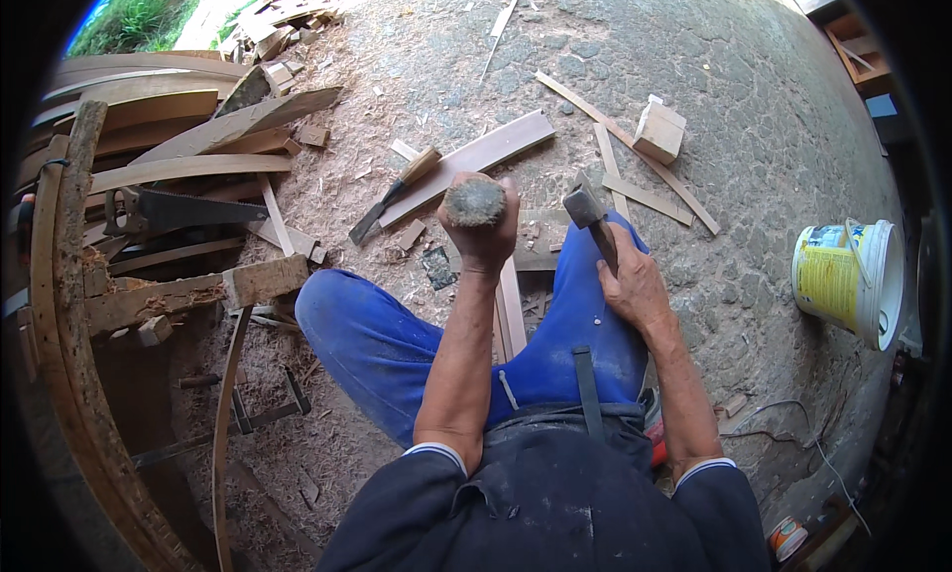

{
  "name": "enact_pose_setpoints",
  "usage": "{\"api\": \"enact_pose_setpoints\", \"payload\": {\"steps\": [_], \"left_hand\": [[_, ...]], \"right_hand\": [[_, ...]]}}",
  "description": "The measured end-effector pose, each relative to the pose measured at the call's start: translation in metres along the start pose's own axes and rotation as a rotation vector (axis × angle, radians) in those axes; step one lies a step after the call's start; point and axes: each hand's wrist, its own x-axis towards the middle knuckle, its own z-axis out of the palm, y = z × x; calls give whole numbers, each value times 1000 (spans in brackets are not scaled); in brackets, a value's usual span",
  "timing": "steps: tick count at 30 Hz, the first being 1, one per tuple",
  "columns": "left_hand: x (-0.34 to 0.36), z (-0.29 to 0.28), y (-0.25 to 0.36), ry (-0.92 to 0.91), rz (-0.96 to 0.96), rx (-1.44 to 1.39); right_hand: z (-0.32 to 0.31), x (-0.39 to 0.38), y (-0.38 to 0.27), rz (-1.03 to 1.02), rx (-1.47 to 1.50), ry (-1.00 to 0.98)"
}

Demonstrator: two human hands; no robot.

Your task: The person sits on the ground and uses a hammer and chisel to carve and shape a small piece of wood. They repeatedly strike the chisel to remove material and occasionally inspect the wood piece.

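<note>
My left hand (489,247) is closed round an upright tool and hides its lower part; only a round, battered wooden handle end (474,203) shows on top. In my right hand (635,286) is a hammer (585,207), gripped by its handle, its metal head over my right knee and apart from the handle end. Beyond my left hand a chisel (395,197) with a wooden handle lies on the ground against a wooden beam (496,154). Below my hands, a pale wood strip (512,309) runs between my legs.
To the left are stacked curved boards (188,166), a handsaw (188,210) and a rough wooden frame (69,304). Thin strips (645,197) and a wood block (660,131) lie at the far right. A white-and-yellow bucket (843,280) lies tipped at the right, near a cable (818,438).
</note>
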Motion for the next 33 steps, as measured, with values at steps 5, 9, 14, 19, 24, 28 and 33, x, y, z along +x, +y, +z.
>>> {"api": "enact_pose_setpoints", "payload": {"steps": [5,9,14,19,24,28,33], "left_hand": [[87,51,-122,-140,-840,-312],[100,81,-215,-196,-1041,-199],[104,50,-129,-371,-1046,-521],[63,3,15,45,-42,90],[46,-16,33,-43,104,-42],[40,-12,8,-136,-38,9],[18,-6,-15,-41,10,-22]], "right_hand": [[0,2,2,-6,50,-60],[-1,5,1,50,64,-61],[0,6,1,32,32,-56],[2,10,0,79,45,-75],[4,8,-1,53,9,-72],[3,6,-2,52,-6,-52],[2,6,-3,8,-35,-74]]}}
